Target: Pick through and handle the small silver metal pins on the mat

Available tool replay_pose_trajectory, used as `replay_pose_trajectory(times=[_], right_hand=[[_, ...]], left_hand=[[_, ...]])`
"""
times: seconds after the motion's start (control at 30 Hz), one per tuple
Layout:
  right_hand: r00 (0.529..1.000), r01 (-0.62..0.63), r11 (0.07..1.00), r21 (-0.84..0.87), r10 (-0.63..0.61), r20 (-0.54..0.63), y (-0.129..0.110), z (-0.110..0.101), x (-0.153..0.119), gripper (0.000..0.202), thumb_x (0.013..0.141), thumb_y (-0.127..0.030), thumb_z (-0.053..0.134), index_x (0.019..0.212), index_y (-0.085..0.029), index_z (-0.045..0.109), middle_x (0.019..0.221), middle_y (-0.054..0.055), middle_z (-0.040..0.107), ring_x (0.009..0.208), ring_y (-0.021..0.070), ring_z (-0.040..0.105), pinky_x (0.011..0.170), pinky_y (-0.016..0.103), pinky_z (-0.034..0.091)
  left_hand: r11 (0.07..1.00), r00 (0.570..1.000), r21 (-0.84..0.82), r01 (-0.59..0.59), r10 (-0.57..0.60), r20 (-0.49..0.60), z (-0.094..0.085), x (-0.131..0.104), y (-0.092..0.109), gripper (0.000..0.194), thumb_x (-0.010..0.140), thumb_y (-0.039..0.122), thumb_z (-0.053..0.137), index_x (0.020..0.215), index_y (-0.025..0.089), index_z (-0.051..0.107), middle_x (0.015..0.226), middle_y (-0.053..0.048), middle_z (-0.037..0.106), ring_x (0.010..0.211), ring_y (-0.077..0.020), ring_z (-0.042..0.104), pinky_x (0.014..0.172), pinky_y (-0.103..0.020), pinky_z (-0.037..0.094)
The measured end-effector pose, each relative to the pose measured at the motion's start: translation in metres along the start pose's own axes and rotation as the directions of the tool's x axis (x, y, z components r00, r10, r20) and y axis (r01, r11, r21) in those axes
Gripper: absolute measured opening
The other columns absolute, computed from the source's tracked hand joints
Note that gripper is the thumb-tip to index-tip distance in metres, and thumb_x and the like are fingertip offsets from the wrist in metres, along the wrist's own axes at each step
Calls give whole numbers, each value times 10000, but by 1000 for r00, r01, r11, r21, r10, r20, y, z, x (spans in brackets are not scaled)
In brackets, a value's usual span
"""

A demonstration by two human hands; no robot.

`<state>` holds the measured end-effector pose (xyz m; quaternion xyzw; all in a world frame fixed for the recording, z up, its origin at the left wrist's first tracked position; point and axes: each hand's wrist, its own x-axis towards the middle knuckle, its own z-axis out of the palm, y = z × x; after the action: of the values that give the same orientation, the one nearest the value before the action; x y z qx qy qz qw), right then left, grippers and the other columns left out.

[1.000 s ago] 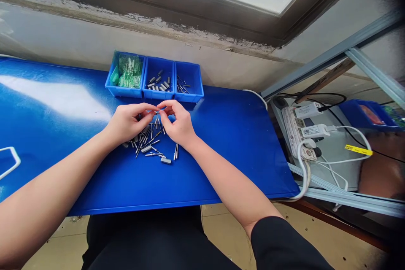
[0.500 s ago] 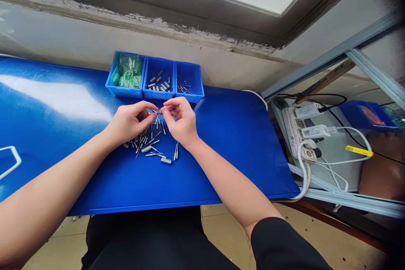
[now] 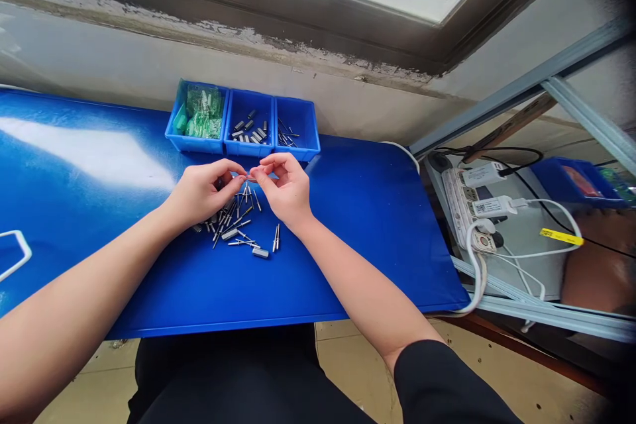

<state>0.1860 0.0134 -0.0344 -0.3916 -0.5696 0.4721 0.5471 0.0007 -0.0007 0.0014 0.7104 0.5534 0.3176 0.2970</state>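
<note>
My left hand (image 3: 209, 189) and my right hand (image 3: 288, 191) meet fingertip to fingertip over a pile of pop rivets (image 3: 226, 217). Both are closed in a pinch on a thin metal piece (image 3: 252, 179) that looks like a pop rivet; the fingers cover most of it. Under and in front of the hands, the loose rivets lie at mixed angles on the blue table (image 3: 218, 291). A grey hex standoff (image 3: 260, 252) rests at the near side of the pile, and another hex standoff (image 3: 230, 234) lies among the rivets. My left hand hides part of the pile.
Three joined blue bins stand behind the hands: a left bin (image 3: 195, 144) with green plastic packets, a middle bin (image 3: 248, 149) with hex standoffs, a right bin (image 3: 309, 139) with rivets. A power strip (image 3: 460, 195) with cables and a metal frame (image 3: 521, 66) are at right.
My fingertips have drawn slightly closer together around the thin metal piece, and the right fingers have shifted a little. The pile and bins stay as they were.
</note>
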Motion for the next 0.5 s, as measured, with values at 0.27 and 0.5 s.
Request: replay_pose_trajectory(times=[0.27,0.5], right_hand=[[999,-32,999,-15,31,-29,2,-2,1,434,818,-519,820,1008,-201,593,894,-6,656,867,119,742,801,268,658],[999,-34,999,-14,33,-36,0,-1,1,383,836,-478,808,999,-202,599,901,-4,666,861,122,752,791,262,658]], left_hand=[[999,999,-48,17,-16,29,-1,-2,0,392,854,520,659,1013,175,755,639,50,632,564,24,465,615,-99,384],[997,999,-82,-11,15,44,-1,-2,0,419,840,544,677,1016,172,755,616,55,579,555,23,453,605,-101,381]])
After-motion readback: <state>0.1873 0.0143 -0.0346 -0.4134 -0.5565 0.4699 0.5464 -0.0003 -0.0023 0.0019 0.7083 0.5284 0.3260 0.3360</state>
